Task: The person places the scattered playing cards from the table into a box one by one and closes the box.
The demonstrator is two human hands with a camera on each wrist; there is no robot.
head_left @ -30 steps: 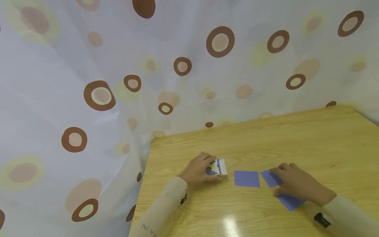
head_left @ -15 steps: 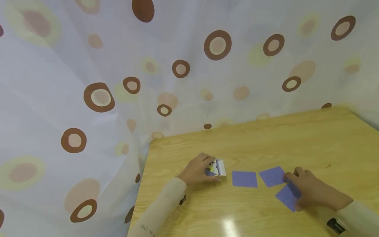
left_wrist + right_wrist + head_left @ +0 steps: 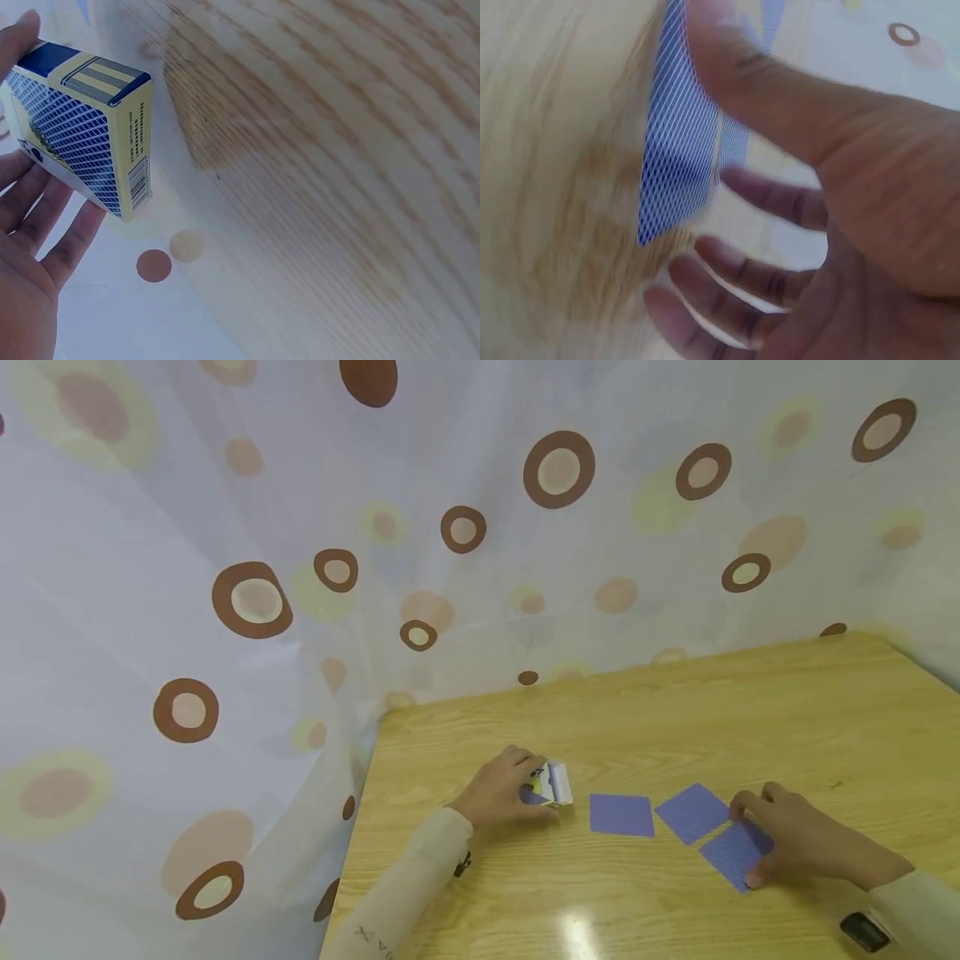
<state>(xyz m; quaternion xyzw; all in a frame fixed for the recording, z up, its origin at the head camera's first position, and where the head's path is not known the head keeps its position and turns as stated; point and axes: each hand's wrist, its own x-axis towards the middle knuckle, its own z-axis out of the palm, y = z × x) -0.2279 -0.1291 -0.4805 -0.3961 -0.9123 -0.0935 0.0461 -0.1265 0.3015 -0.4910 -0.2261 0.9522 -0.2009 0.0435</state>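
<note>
My left hand point(image 3: 501, 789) holds a playing-card box point(image 3: 553, 783) on the table, with its white flap end facing right. In the left wrist view the thumb lies on the top edge of the box point(image 3: 75, 112) and the fingers lie along its lower side. My right hand point(image 3: 806, 843) has thumb and index finger at the right-hand corners of a blue-patterned playing card point(image 3: 731, 853) lying face down. That card point(image 3: 679, 142) fills much of the right wrist view, the other fingers spread loosely. Two more face-down playing cards, the middle one point(image 3: 692, 812) and the left one point(image 3: 622, 815), lie beside it.
The wooden table point(image 3: 637, 727) runs back to a hanging sheet point(image 3: 480, 568) printed with brown and yellow circles. The sheet also hangs along the table's left edge.
My right hand has drawn back to the right, uncovering the cards. The middle card has turned to lie nearly in line with the right card, a narrow gap between them. My left hand stays on the box.
</note>
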